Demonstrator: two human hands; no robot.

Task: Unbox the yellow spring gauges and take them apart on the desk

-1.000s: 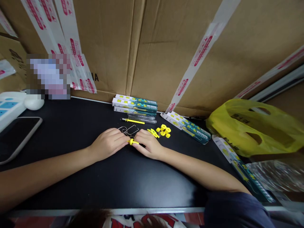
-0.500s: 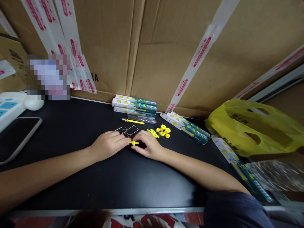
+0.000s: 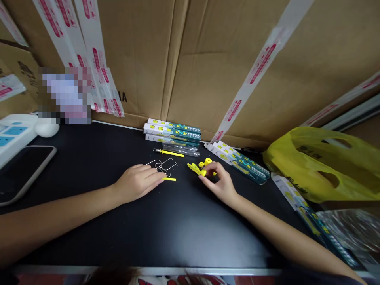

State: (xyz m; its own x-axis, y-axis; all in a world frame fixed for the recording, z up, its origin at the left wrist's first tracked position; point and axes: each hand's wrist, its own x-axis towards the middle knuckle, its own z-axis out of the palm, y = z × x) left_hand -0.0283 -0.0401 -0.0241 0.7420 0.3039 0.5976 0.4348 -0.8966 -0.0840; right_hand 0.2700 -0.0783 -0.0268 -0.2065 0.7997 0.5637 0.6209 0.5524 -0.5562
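Note:
My left hand [image 3: 139, 182] is closed on a thin yellow plastic strip [image 3: 170, 179], whose free end points right, low over the black table. Just beyond those fingers lie bent metal wire hooks [image 3: 162, 165]. My right hand [image 3: 221, 184] is at the small pile of yellow parts, thumb and fingertips closed around a round yellow cap [image 3: 203, 172]. Beside it are flat yellow pieces [image 3: 193, 168] and another yellow cap [image 3: 208, 161]; the fingers partly hide the pile. Farther back lie a yellow rod with a metal end [image 3: 168, 152] and clear plastic tubes [image 3: 181, 149].
Printed narrow boxes [image 3: 172, 133] are stacked against the cardboard wall [image 3: 133, 59]. More boxes [image 3: 237, 161] lie to the right, near a yellow plastic bag [image 3: 320, 158] and clear plastic wrap [image 3: 350, 229]. On the left are a phone [image 3: 23, 170] and a power strip [image 3: 14, 132].
My right hand has moved right, away from the yellow strip, to the pile of yellow parts. The round piece around the strip is gone from it. My left hand stays nearly in place.

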